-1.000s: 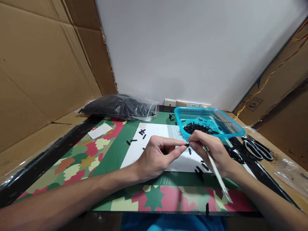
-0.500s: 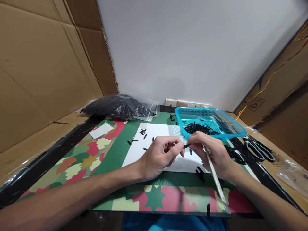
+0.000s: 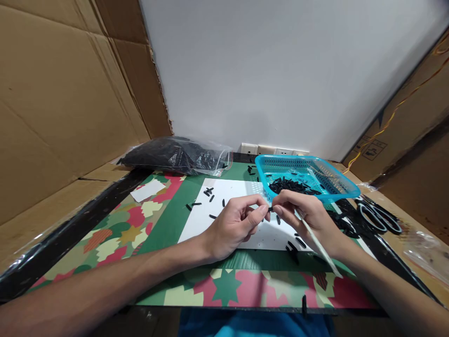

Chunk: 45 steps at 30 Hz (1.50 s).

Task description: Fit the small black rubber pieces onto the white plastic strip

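Observation:
Between the fingertips of both hands is a small black strip. My left hand is closed, pinching its left end with thumb and forefinger. On the other end, my right hand pinches with the fingertips. A thin white stick is also tucked in the right hand and slants down toward the table's front edge. Below the hands lies a white sheet with several loose black pieces scattered on it. More black pieces lie by the sheet's front edge.
Behind my right hand stands a blue plastic basket with a heap of black pieces. Scissors lie at the right. A clear bag of black material rests at the back left, near a white card. Cardboard walls the left side.
The rear end of the white stick has swung up and to the right as my right hand turned slightly. Both hands still pinch the black strip in nearly the same place.

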Each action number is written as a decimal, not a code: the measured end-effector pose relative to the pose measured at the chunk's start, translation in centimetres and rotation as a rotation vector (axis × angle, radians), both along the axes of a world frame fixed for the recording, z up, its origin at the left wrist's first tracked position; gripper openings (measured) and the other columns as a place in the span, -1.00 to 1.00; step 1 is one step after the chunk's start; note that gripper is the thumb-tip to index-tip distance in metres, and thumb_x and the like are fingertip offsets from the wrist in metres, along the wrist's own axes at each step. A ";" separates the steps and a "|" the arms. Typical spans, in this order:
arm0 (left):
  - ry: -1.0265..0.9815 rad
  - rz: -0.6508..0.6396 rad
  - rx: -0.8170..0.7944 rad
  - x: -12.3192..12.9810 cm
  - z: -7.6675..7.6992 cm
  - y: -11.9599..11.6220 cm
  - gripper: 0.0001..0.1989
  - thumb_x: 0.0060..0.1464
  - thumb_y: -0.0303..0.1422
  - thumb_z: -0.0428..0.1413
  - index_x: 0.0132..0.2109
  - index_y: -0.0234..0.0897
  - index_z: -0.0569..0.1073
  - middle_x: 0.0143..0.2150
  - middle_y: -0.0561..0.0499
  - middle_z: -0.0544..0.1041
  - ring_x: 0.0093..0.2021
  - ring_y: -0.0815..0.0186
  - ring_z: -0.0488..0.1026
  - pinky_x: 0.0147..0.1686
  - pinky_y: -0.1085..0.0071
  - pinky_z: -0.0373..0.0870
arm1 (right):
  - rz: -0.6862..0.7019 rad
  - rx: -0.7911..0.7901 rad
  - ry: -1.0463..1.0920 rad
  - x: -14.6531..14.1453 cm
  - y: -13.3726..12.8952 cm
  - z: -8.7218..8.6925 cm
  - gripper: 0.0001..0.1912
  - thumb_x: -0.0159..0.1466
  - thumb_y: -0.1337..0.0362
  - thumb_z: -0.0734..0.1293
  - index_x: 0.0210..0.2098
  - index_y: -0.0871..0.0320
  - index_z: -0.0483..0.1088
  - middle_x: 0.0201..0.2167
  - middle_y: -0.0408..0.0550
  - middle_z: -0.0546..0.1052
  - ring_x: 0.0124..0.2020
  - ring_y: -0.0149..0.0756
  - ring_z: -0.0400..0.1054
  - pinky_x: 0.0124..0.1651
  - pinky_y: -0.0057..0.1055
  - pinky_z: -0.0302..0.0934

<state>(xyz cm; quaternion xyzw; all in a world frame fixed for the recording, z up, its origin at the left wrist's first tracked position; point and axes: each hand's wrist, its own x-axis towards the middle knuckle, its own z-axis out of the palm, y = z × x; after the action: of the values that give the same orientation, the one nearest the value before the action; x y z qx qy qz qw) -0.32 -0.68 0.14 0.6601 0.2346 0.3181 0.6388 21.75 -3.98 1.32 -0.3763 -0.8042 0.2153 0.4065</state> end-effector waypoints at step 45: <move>-0.024 0.180 0.152 0.0 0.0 0.5 -0.68 0.38 -0.16 0.22 -0.26 -0.32 0.51 -0.60 0.23 0.24 -0.63 0.55 0.15 -0.62 0.60 0.01 | -0.061 0.229 0.071 0.9 0.0 -1.0 -0.87 0.42 0.38 0.46 -0.16 0.03 0.46 -0.02 -0.16 0.75 -0.15 -0.32 0.69 -0.09 -0.41 0.52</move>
<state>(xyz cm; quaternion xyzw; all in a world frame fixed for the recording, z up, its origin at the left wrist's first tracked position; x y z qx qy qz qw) -0.35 -0.20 0.10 0.6790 0.2604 0.3992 0.5584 22.61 -3.97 0.37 -0.3438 -0.7969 0.1226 0.4813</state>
